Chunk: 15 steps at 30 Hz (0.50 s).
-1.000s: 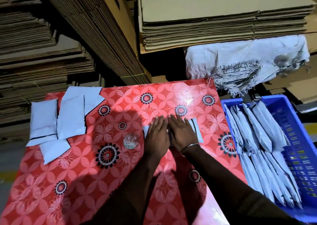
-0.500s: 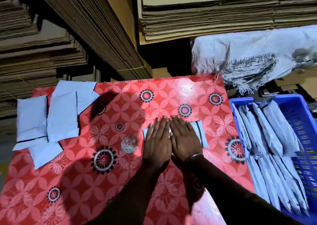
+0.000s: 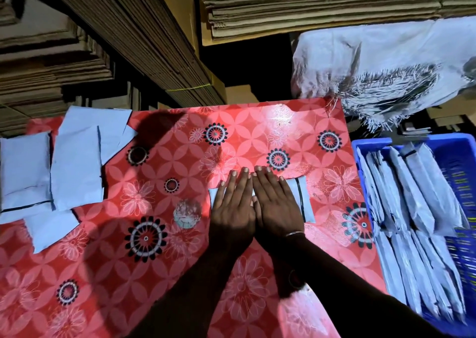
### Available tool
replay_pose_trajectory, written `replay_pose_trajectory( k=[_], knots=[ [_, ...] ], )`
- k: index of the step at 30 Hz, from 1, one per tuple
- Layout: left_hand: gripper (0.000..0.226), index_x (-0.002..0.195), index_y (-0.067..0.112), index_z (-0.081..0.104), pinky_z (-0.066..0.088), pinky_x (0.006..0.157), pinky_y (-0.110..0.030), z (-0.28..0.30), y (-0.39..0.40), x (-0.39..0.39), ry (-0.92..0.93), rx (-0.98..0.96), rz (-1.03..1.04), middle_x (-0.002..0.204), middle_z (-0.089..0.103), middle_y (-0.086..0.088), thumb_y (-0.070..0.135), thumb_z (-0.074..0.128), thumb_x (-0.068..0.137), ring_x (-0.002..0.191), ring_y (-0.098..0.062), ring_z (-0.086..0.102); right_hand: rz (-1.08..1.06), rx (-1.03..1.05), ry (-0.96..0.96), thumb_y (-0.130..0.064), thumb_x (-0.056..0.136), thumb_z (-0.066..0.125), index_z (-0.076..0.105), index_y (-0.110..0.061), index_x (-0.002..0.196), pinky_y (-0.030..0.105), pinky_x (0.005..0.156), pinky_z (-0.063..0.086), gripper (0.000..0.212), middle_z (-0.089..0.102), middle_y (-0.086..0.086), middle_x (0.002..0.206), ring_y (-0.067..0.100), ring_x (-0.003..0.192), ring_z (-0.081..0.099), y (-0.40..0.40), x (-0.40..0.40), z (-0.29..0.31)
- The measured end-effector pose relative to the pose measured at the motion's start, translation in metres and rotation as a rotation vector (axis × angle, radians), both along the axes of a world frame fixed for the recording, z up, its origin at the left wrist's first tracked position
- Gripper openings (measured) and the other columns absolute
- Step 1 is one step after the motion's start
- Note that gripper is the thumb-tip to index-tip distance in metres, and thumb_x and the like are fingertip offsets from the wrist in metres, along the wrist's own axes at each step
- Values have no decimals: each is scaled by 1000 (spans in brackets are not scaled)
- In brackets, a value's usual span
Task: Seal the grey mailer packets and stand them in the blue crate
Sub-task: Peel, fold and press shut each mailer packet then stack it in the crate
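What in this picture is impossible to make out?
All from the head view:
- Most of the grey mailer packet on the red flowered tablecloth: covered by the flat left hand and right hand, so its seal cannot be judged.
- Blue plastic crate: cut off by the right edge.
- Count of packets standing in the crate: they overlap and blur.

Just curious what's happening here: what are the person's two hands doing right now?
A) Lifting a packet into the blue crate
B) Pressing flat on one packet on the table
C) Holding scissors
B: the left hand and right hand lie flat, side by side, on a grey packet on the red table.
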<state>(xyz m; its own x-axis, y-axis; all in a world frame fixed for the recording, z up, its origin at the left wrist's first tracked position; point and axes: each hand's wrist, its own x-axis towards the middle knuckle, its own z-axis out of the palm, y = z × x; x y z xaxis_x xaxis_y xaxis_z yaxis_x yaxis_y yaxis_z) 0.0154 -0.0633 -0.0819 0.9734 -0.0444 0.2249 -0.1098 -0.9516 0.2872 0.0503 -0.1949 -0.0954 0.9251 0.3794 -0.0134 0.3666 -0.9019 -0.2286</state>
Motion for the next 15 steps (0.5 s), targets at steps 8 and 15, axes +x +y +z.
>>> replay_pose_trajectory(
  k=[8,15],
  knots=[
    [55,162,18,27,18,126,-45,-6,1,3,180,63,22,171,14,4,31,32,109,159,-16,1,-23,-2,-2,-32,100,32,32,-13,157,37,125,8,60,27,4,165,17,154,18,1,0,1],
    [56,162,19,26,15,127,-44,-1,1,1,185,96,29,171,15,5,32,28,107,159,-15,1,-10,2,-2,-34,104,27,30,-14,158,38,126,7,57,25,3,166,17,155,15,0,-1,4]
  ],
)
